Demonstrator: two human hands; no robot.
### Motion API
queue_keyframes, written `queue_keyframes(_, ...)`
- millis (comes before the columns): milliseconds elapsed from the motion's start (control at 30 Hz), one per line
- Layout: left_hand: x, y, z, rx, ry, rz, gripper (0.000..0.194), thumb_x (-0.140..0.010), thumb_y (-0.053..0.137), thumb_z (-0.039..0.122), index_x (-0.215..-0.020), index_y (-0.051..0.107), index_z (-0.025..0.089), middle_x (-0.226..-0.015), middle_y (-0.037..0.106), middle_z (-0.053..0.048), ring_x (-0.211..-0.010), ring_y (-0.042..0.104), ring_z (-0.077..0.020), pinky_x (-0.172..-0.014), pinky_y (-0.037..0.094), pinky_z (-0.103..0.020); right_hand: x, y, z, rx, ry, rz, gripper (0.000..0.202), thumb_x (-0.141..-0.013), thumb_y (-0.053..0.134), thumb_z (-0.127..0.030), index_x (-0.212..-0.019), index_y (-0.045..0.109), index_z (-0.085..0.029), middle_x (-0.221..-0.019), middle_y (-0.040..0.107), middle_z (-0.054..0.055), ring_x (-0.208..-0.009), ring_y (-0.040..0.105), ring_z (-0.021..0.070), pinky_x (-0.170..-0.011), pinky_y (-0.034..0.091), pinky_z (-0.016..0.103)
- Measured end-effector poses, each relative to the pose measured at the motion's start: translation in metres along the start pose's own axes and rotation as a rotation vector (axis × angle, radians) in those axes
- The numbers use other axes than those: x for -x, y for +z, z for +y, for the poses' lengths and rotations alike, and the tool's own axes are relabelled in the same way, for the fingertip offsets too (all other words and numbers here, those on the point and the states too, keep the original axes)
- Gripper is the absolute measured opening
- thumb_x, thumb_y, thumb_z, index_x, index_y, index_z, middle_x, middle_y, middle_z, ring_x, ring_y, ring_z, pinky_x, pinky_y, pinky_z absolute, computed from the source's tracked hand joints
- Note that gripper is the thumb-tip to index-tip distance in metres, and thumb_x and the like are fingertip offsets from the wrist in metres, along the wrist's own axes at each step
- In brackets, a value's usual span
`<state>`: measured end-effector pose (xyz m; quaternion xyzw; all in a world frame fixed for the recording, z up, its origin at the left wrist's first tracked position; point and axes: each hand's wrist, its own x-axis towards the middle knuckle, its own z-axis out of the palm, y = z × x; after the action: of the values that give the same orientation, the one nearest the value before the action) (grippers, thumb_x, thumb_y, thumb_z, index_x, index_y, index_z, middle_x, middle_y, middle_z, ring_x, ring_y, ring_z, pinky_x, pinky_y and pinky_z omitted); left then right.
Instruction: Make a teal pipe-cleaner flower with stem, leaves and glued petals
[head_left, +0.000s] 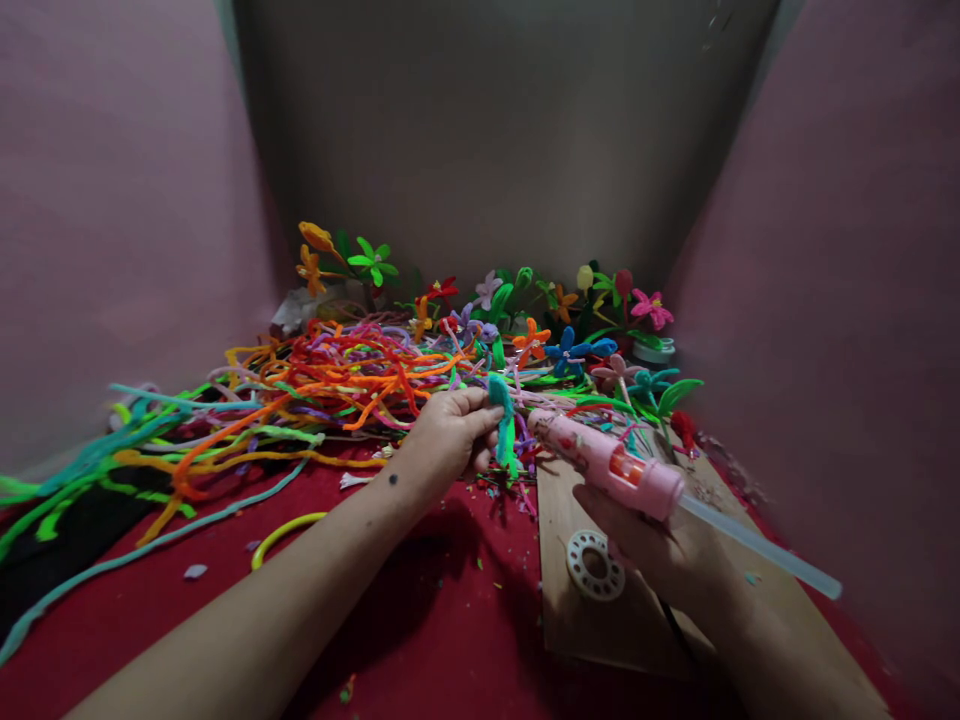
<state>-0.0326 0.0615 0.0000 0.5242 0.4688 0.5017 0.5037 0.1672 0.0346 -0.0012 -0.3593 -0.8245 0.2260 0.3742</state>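
Observation:
Between the fingertips of my left hand (457, 430) is a small teal and green pipe-cleaner piece (502, 418), standing roughly upright. My right hand (660, 545) is wrapped round a pink hot glue gun (600, 462), its front end pointing left toward that piece with a small gap between. A clear glue stick (765, 545) sticks out of the gun's back end. The fingers of my right hand are mostly hidden below the gun.
A tangled heap of coloured pipe cleaners (352, 375) spreads to the left. Behind stand several pipe-cleaner flowers (566, 352). A wooden board (570, 630) lies on the red cloth (420, 640), bearing a white spool (595, 565). Walls close in on both sides.

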Motion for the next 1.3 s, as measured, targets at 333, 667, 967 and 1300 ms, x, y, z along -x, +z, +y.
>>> queue_keyframes(333,-0.0003,-0.0001,0.0017,0.010,0.001,0.019,0.018,-0.077,0.052,0.022,-0.061,0.047,0.016,-0.046,0.048,0.005,-0.032,0.040,-0.0035,-0.033,0.026,-0.014,-0.0014,-0.0025,-0.0026,0.071,-0.009,-0.006,0.046,-0.081,0.049,-0.021,-0.126,0.051,-0.028,-0.088,0.071,0.000,-0.067,0.065,0.0182,-0.055,0.055,0.026)
queue_keyframes(667,-0.0003,-0.0012,0.0015,0.030,0.008,0.028,0.014,-0.077,0.052,0.023,-0.065,0.051,0.015,-0.046,0.047,0.006,-0.032,0.039,-0.0032,-0.032,0.026,-0.014,-0.0021,-0.0034,-0.0017,0.093,-0.059,-0.059,0.042,-0.082,0.049,-0.024,-0.124,0.053,-0.028,-0.092,0.071,0.001,-0.083,0.066,0.0214,-0.073,0.055,0.030)
queue_keyframes(967,-0.0017,-0.0019,0.0019,0.075,0.006,0.041,0.012,-0.074,0.055,0.023,-0.066,0.053,0.014,-0.047,0.049,0.005,-0.031,0.039,-0.0028,-0.032,0.027,-0.014,0.0023,-0.0005,0.0022,0.013,-0.011,-0.025,0.045,-0.081,0.050,-0.024,-0.126,0.051,-0.030,-0.090,0.071,0.001,-0.073,0.066,0.0211,-0.058,0.056,0.029)
queue_keyframes(1300,-0.0022,-0.0025,0.0000,0.071,0.000,0.043,0.014,-0.074,0.056,0.023,-0.064,0.050,0.016,-0.047,0.048,0.006,-0.030,0.039,-0.0033,-0.031,0.027,-0.015,-0.0067,-0.0100,0.0019,0.002,0.113,0.014,0.045,-0.085,0.047,-0.029,-0.130,0.045,-0.025,-0.090,0.067,0.004,-0.065,0.061,0.0157,-0.049,0.049,0.023)
